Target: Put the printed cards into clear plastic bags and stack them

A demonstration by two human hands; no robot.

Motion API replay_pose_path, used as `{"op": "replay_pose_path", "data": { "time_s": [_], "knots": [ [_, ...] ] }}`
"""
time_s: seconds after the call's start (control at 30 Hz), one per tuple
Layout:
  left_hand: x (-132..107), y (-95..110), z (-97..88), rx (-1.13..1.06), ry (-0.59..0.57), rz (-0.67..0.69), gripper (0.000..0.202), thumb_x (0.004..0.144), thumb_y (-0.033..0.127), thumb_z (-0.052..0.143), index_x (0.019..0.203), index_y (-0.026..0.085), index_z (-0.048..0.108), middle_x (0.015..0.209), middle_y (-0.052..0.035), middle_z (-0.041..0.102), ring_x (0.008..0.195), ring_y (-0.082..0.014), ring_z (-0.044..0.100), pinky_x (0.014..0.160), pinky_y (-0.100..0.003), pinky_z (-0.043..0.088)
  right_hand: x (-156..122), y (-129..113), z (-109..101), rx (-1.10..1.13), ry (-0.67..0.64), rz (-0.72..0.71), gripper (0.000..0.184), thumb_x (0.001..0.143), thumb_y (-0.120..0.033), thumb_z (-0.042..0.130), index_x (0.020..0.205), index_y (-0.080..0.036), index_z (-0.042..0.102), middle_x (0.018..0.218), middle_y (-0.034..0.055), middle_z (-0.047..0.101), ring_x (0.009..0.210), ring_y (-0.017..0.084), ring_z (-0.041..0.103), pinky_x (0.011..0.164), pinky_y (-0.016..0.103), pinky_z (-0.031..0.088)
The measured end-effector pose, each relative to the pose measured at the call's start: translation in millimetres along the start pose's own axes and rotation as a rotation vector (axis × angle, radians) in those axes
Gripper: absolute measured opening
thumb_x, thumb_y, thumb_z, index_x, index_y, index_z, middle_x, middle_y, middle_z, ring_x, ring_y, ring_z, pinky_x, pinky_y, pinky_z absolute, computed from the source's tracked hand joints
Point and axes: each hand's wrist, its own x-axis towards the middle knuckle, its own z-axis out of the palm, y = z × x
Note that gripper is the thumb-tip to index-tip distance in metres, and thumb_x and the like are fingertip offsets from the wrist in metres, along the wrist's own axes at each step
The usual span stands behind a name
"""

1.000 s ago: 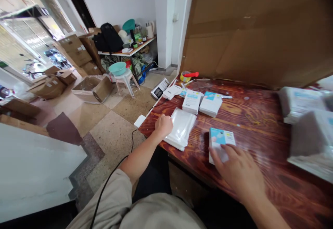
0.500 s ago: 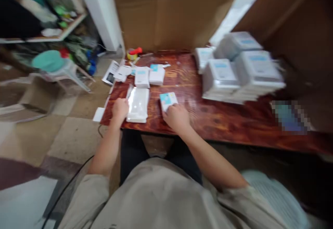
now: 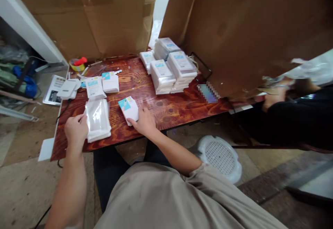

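Observation:
My left hand (image 3: 76, 129) has thumb and fingers pinched at the left edge of the top clear plastic bag, on a stack of such bags (image 3: 99, 120) near the table's front left. My right hand (image 3: 146, 122) is closed around the near and right sides of a stack of white cards (image 3: 131, 108) with a blue printed corner, which sits on the table. Behind the bags are a pile of printed cards (image 3: 94, 87) and a second card stack (image 3: 111, 83).
Tall stacks of bagged cards (image 3: 162, 72) stand toward the right of the wooden table (image 3: 125, 80), near a cardboard wall (image 3: 234, 42). A pixelated phone-like item (image 3: 208, 93) lies beside them. A yellow tape roll (image 3: 76, 66) sits back left. A white stool (image 3: 220, 158) and another person's hand (image 3: 274, 97) are at right.
The view has swung right, bringing the other person's hand and the whole stool seat into sight. My hands stay at the bags and the card stack.

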Motion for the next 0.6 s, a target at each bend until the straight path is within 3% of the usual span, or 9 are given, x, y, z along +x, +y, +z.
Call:
{"op": "replay_pose_path", "data": {
  "time_s": [0.1,0.23,0.4,0.5,0.6],
  "knots": [
    [0,7,-0.6,-0.020,-0.014,-0.053,0.041,0.082,0.047,0.057,0.111,0.021,0.072,0.106,-0.0128,0.075,0.104,-0.0364,0.069,0.099,-0.048,0.051,0,7,7,0.045,0.023,0.032,0.059,0.094,-0.063,0.060,0.132,-0.018,0.058,0.125,0.0153,0.062,0.115,0.030,0.060,0.091,0.039,0.050],
    [-2,13,-4.7,0.023,-0.035,-0.160,0.029,0.083,0.051,0.054,0.094,0.026,0.062,0.100,-0.0115,0.075,0.102,-0.0396,0.070,0.098,-0.051,0.051,-4,9,13,0.086,0.111,0.000,0.060,0.094,-0.061,0.059,0.138,-0.020,0.056,0.132,0.0154,0.061,0.119,0.031,0.059,0.093,0.039,0.050],
    [-5,14,-6.6,0.007,0.122,0.002,0.026,0.087,0.051,0.046,0.086,0.027,0.055,0.105,-0.0144,0.072,0.114,-0.0399,0.065,0.101,-0.052,0.050,-4,6,13,0.136,0.243,-0.052,0.049,0.091,-0.050,0.066,0.129,-0.019,0.060,0.128,0.0165,0.066,0.119,0.035,0.059,0.101,0.045,0.047],
    [-3,15,-7.1,-0.041,0.144,-0.056,0.023,0.088,0.047,0.048,0.093,0.026,0.058,0.100,-0.0116,0.073,0.102,-0.0379,0.069,0.095,-0.052,0.051,1,7,12,0.335,0.227,-0.026,0.036,0.089,-0.039,0.067,0.118,-0.018,0.063,0.117,0.0127,0.072,0.107,0.031,0.066,0.095,0.041,0.049],
    [1,17,-4.6,-0.073,0.159,-0.120,0.019,0.088,0.042,0.053,0.094,0.024,0.059,0.095,-0.0118,0.073,0.098,-0.0366,0.069,0.093,-0.051,0.051,4,10,10,0.594,0.161,0.014,0.029,0.090,-0.045,0.063,0.100,-0.018,0.068,0.093,0.0055,0.074,0.082,0.022,0.067,0.075,0.033,0.050]
  ]
}}
